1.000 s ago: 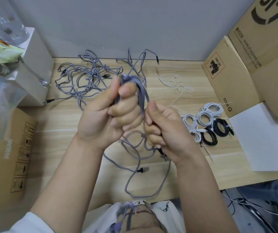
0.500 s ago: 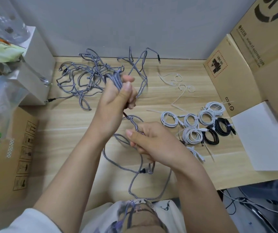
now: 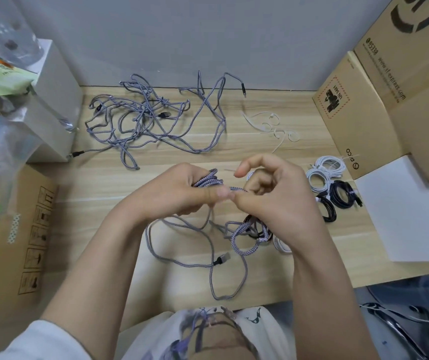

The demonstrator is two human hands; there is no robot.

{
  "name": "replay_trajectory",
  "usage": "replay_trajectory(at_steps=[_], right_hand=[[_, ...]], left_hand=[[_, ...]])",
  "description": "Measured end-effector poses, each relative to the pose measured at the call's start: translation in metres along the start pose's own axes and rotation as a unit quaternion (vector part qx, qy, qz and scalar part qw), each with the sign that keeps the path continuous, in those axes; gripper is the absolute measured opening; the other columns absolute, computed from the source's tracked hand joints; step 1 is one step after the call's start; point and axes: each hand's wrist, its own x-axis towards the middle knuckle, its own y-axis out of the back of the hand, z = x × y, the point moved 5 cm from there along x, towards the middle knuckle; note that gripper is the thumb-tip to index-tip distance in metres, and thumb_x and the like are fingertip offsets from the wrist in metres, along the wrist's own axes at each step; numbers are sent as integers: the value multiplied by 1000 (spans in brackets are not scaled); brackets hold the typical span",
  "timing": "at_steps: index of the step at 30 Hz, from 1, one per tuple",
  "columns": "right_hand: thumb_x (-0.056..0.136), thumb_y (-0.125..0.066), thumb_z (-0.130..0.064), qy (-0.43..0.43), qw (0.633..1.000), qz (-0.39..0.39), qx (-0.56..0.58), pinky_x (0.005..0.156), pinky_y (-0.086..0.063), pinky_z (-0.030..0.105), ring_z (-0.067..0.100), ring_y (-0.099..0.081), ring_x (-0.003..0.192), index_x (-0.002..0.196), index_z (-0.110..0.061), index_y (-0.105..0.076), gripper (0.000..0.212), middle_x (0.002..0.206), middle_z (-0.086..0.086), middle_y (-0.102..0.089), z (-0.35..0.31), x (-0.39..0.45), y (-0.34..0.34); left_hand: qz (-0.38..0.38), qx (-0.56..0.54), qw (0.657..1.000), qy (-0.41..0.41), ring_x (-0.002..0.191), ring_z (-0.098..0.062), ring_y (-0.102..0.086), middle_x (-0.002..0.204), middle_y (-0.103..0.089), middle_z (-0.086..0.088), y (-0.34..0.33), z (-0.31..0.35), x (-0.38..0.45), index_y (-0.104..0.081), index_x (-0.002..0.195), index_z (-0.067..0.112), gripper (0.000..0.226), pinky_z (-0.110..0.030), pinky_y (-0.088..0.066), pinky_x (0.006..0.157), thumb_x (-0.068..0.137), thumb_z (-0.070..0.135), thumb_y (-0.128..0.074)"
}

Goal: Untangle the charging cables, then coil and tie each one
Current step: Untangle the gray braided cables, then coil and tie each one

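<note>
A plain grey wall [image 3: 156, 35] rises behind a light wooden desk [image 3: 286, 105], whose grain runs left to right. 2 brown cardboard boxes [image 3: 358, 113] stand stacked at the right end of the desk, with a white sheet of paper [image 3: 402, 211] lying in front of them. Another cardboard box [image 3: 31, 229] sits against the desk's left side. The light is soft and even.

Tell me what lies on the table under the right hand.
Under the right hand show parts of a black coil, a white coil and loops of the grey braided cable. The hand covers the rest, so whether more coils lie there cannot be seen.
</note>
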Motion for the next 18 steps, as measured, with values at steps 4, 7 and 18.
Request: replay_trajectory(at_steps=[4,7,18], right_hand=[[59,-69,-7,27,988,88,-124,70,-43,29,8,-51,66,65,-32,-58,28,60,-13,-52,-4,0,7],[50,-61,-23,57,973,143,-172,92,-41,46,9,-51,97,63,-40,-57,22,90,-18,-49,-9,-2,7],[84,-67,-8,-16,980,176,89,60,-46,17,3,-55,53,73,-22,-61,19,56,-7,-59,-1,-2,21]], left_hand=[[18,22,1000,-11,46,-11,-26,49,-32,6,5,4,-4,-48,54,17,35,-21,-21,42,64,36,-76],[41,-32,999,-15,41,-6,-26,42,-31,10,8,6,-5,-48,45,24,33,-17,-21,40,70,27,-68],[136,-81,987,-32,38,-7,-28,42,-32,9,20,6,-3,-38,56,18,36,-16,-24,39,72,23,-70]])
